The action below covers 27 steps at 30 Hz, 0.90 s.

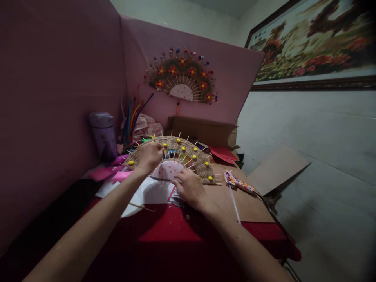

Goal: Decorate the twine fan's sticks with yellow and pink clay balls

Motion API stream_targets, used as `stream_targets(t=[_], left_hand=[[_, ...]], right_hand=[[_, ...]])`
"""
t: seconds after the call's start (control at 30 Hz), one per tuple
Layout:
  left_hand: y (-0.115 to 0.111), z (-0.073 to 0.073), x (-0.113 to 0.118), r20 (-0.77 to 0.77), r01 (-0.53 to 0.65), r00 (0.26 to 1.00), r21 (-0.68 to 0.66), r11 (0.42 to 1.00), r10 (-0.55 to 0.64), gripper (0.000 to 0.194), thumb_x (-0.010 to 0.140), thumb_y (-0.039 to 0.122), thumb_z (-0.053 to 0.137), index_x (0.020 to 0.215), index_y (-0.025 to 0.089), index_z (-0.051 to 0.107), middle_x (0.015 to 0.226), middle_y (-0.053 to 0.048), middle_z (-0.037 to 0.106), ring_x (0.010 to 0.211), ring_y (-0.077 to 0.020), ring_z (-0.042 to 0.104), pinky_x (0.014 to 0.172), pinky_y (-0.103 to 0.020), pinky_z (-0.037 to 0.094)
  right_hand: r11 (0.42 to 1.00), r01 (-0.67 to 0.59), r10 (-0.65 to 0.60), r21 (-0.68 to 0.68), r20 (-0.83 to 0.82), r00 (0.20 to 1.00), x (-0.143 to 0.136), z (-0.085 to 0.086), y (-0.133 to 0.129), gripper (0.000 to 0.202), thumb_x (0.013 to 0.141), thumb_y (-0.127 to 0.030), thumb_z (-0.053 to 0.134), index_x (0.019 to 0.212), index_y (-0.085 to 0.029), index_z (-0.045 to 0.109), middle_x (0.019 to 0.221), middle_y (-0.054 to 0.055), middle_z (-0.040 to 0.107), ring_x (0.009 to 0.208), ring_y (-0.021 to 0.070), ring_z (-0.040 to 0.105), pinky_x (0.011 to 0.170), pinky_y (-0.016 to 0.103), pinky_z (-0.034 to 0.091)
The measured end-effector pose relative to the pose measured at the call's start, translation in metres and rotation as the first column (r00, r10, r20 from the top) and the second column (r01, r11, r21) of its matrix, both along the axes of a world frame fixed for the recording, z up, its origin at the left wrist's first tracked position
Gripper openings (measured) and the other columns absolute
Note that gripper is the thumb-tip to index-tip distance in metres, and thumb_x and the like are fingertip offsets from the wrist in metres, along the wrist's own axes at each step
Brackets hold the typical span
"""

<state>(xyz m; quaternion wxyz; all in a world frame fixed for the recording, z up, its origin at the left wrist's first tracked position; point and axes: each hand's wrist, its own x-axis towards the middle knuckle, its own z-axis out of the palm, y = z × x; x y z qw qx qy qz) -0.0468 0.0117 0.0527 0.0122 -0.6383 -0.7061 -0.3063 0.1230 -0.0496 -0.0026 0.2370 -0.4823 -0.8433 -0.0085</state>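
Observation:
A half-round craft fan [202, 164] of wound twine and thin sticks is propped up on the table, dotted with yellow oval pieces. At its base is a white half-circle [167, 169] with red dots. My left hand [150, 156] is closed against the upper left of the twine band, fingers bunched; whatever is in them is hidden. My right hand [190, 187] holds the fan at the lower edge of the dotted half-circle, its fingers bent over that edge.
A flower-patterned glue gun [239, 183] with a clear glue stick lies on cardboard [255, 207] at right. A purple bottle [103, 137] and pipe cleaners [133, 117] stand at left. Behind, a finished-looking flowered fan [182, 70] hangs on a pink board [229, 78]. Red cloth [164, 227] covers the table.

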Motion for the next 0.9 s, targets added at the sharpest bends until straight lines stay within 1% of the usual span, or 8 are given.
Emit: stream_targets(t=[0.07,0.13,0.23,0.3,0.4,0.5,0.63,0.9], left_hand=[[-0.008,0.010,-0.027,-0.106,-0.127,0.986,-0.006,0.992,0.125,0.026,0.077,0.031,0.054,0.094,0.024,0.073,0.096,-0.011,0.072,0.093,-0.0285,0.064,0.074,-0.035,0.046],[-0.013,0.018,-0.056,-0.211,-0.240,0.956,-0.148,0.960,0.206,0.029,0.075,0.028,0.053,0.097,0.020,0.072,0.102,-0.016,0.069,0.096,-0.0345,0.062,0.074,-0.040,0.047],[-0.015,0.017,-0.091,-0.328,-0.277,0.930,-0.334,0.901,0.165,0.036,0.073,0.032,0.057,0.101,0.014,0.069,0.108,-0.023,0.065,0.098,-0.0394,0.061,0.073,-0.043,0.047],[-0.015,0.009,-0.104,-0.383,-0.281,0.914,-0.354,0.892,0.136,0.039,0.076,0.030,0.052,0.109,0.013,0.065,0.109,-0.024,0.064,0.099,-0.0388,0.061,0.072,-0.042,0.047],[-0.015,-0.003,-0.109,-0.452,-0.289,0.883,-0.314,0.905,0.125,0.039,0.081,0.021,0.040,0.111,0.012,0.063,0.104,-0.024,0.066,0.095,-0.0363,0.063,0.069,-0.040,0.048],[-0.020,-0.005,-0.108,-0.484,-0.282,0.868,-0.286,0.916,0.116,0.037,0.083,0.018,0.036,0.103,0.008,0.066,0.099,-0.024,0.067,0.092,-0.0344,0.064,0.067,-0.038,0.047],[-0.025,0.005,-0.110,-0.453,-0.305,0.876,-0.257,0.917,0.165,0.033,0.082,0.020,0.041,0.095,0.002,0.066,0.095,-0.025,0.066,0.090,-0.0352,0.062,0.067,-0.038,0.046],[-0.025,0.025,-0.111,-0.455,-0.442,0.824,-0.147,0.885,0.337,0.031,0.077,0.029,0.049,0.091,0.008,0.068,0.094,-0.022,0.066,0.091,-0.0350,0.062,0.071,-0.042,0.045]], right_hand=[[0.999,0.045,-0.045,0.014,0.029,0.999,0.000,-0.001,0.003,0.020,0.089,-0.031,0.053,0.092,-0.020,0.069,0.099,0.007,0.065,0.095,0.0204,0.053,0.079,0.031,0.041],[0.995,0.096,-0.098,0.036,0.058,0.994,-0.003,-0.001,0.005,0.021,0.090,-0.032,0.051,0.092,-0.019,0.068,0.099,0.007,0.065,0.094,0.0205,0.053,0.078,0.031,0.041],[0.986,0.151,-0.158,0.073,0.096,0.983,-0.009,-0.001,0.006,0.022,0.090,-0.033,0.050,0.092,-0.018,0.067,0.098,0.008,0.064,0.093,0.0216,0.052,0.076,0.032,0.040],[0.984,0.147,-0.159,0.097,0.121,0.980,-0.011,-0.004,0.008,0.022,0.089,-0.032,0.051,0.092,-0.017,0.066,0.099,0.009,0.063,0.094,0.0226,0.051,0.076,0.033,0.040],[0.985,0.105,-0.126,0.139,0.153,0.980,-0.012,-0.012,0.011,0.021,0.088,-0.031,0.052,0.093,-0.016,0.065,0.105,0.010,0.060,0.099,0.0243,0.049,0.079,0.034,0.040],[0.982,0.079,-0.107,0.171,0.164,0.981,-0.011,-0.019,0.012,0.020,0.088,-0.032,0.053,0.094,-0.016,0.064,0.109,0.011,0.058,0.102,0.0257,0.047,0.080,0.035,0.040],[0.981,0.069,-0.100,0.180,0.168,0.981,-0.008,-0.024,0.012,0.019,0.087,-0.031,0.053,0.092,-0.016,0.064,0.110,0.011,0.057,0.102,0.0262,0.046,0.081,0.037,0.040],[0.983,0.056,-0.085,0.175,0.166,0.982,-0.008,-0.026,0.012,0.020,0.086,-0.031,0.055,0.095,-0.015,0.064,0.114,0.011,0.056,0.105,0.0269,0.045,0.084,0.037,0.041]])
